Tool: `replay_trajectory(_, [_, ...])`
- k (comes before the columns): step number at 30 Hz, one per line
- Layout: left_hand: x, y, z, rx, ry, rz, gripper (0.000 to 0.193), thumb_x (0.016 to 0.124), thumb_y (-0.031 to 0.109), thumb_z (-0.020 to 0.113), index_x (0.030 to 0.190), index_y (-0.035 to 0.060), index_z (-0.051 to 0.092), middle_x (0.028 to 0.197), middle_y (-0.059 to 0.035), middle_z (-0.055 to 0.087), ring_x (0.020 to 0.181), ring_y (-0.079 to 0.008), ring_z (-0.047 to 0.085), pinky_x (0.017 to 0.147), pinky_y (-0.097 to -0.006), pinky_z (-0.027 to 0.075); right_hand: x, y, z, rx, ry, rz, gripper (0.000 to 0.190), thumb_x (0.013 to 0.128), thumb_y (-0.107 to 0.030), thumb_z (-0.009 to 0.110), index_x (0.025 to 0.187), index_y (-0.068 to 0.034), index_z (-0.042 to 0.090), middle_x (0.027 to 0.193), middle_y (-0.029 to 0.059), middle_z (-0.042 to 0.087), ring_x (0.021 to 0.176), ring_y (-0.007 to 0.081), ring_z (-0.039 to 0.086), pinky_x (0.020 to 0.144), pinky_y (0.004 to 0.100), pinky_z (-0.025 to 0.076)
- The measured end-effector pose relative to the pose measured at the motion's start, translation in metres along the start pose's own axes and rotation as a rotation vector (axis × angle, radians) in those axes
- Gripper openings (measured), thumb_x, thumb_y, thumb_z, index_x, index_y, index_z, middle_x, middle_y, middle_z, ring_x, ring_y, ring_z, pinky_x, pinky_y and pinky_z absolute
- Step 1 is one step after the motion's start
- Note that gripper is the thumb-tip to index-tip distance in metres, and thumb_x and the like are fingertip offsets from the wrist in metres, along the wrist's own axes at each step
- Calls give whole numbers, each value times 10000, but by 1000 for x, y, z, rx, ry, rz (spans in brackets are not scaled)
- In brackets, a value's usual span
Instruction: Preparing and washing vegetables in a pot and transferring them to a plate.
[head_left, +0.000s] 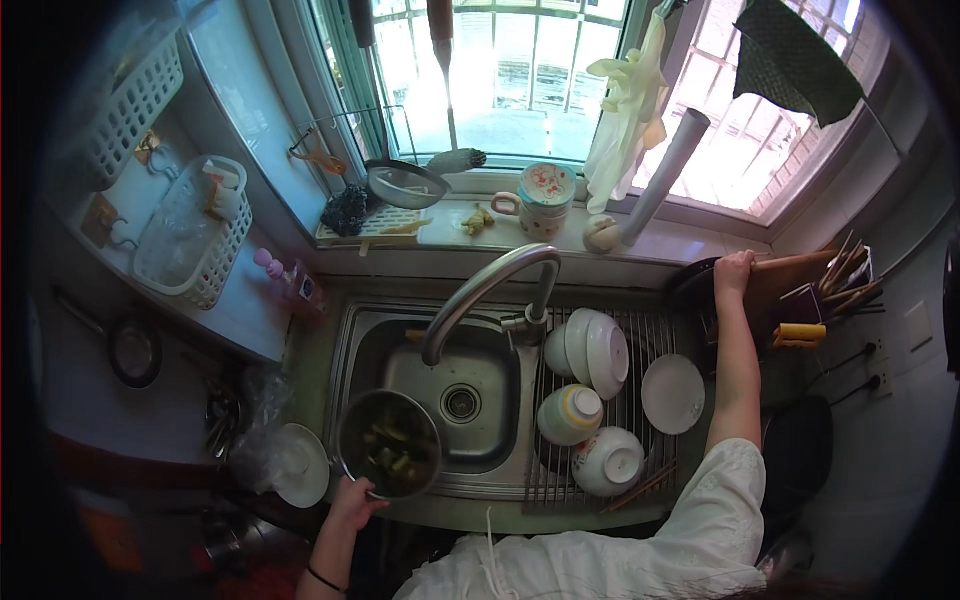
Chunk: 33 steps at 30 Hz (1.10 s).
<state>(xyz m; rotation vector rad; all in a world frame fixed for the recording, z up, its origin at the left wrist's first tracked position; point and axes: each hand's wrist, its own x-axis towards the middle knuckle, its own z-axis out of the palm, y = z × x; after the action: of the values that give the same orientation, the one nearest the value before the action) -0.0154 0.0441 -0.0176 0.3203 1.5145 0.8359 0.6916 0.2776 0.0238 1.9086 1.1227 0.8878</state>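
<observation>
At the near left corner of the sink, my left hand (354, 504) grips the rim of a round metal pan (390, 491). Chopped green vegetables (390, 450) lie inside it, dim in the shade. My right arm stretches to the back right, where my right hand (733, 274) has its fingers curled at the left end of an upright wooden cutting board (799, 281). Beside that hand stands a dark round pan or lid (688, 285). Whether the fingers close on the board or on the dark piece is hidden.
The curved faucet (487, 277) arches over the steel sink (480, 439). Upturned bowls (600, 352), a white plate (673, 394) and chopsticks (641, 487) rest on the drying rack (547, 480). A soap bottle (296, 285) stands left; a lidded mug (547, 202) sits on the sill.
</observation>
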Motion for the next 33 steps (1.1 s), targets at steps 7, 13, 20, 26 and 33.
replay_trajectory(7, [3, 9, 20, -33, 2, 105, 314, 730, 12, 455, 1041, 18, 494, 908, -107, 578, 752, -223, 601, 539, -370, 531, -31, 16, -57, 277, 241, -31, 154, 794, -165, 482, 817, -118, 626, 785, 29, 596, 833, 173, 543, 815, 364, 342])
replay_trajectory(13, [14, 25, 12, 149, -151, -55, 336, 723, 10, 448, 1056, -14, 481, 872, -126, 599, 708, -247, 618, 518, -343, 536, -121, 19, -131, 688, 600, -118, 228, 767, -197, 545, 961, -86, 593, 865, 37, 589, 943, 181, 519, 909, 407, 325])
replay_trajectory(20, [26, -3, 27, 162, -198, -90, 196, 718, -10, 458, 908, -14, 506, 725, -76, 530, 611, -199, 584, 487, -341, 556, -240, 18, -207, 1275, 609, -360, 271, 682, -143, 632, 936, -58, 584, 862, 76, 598, 879, 214, 541, 864, 376, 355])
replay_trajectory(26, [45, -4, 29, 213, -279, 42, 239, 729, -8, 425, 944, -70, 509, 795, -136, 593, 624, -223, 620, 469, -315, 556, -339, -28, -229, 2000, -84, -257, 407, 748, -194, 639, 1087, 5, 536, 963, 137, 590, 758, 241, 584, 702, 340, 465])
replay_trajectory(33, [12, -37, 46, 324, -559, 12, 287, 744, 3, 411, 1007, -62, 507, 901, -144, 603, 683, -207, 629, 520, -307, 563, -476, -117, -272, 2496, -1080, -76, 874, 758, -284, 652, 1376, -54, 79, 1291, 179, 325, 843, 201, 579, 576, 293, 502])
